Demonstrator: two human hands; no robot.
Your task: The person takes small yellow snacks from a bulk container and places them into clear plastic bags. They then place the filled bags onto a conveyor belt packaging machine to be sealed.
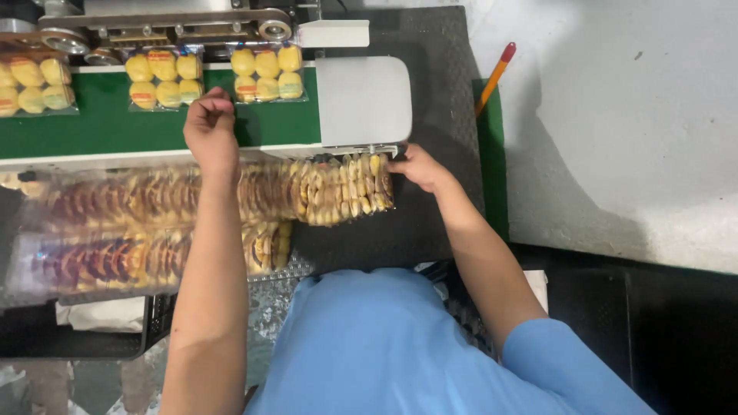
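Note:
My left hand (209, 127) is raised over the green conveyor belt (92, 127), fingers curled shut, just below a clear packet of yellow round cakes (164, 77); I cannot tell whether it touches the packet. My right hand (415, 166) presses the right end of a long row of stacked clear packets (307, 190) lying under the belt's front edge. A second packet (267, 71) lies on the belt to the right, beside a white machine cover (363, 98). A third packet (34, 83) is at the far left.
A lower row of stacked packets (115, 257) lies nearer me, left. Sealer rollers and pulleys (161, 27) run along the belt's far edge. An orange pencil (495, 75) rests at the right on a dark mat (430, 223). White paper (100, 313) sits below the stacks.

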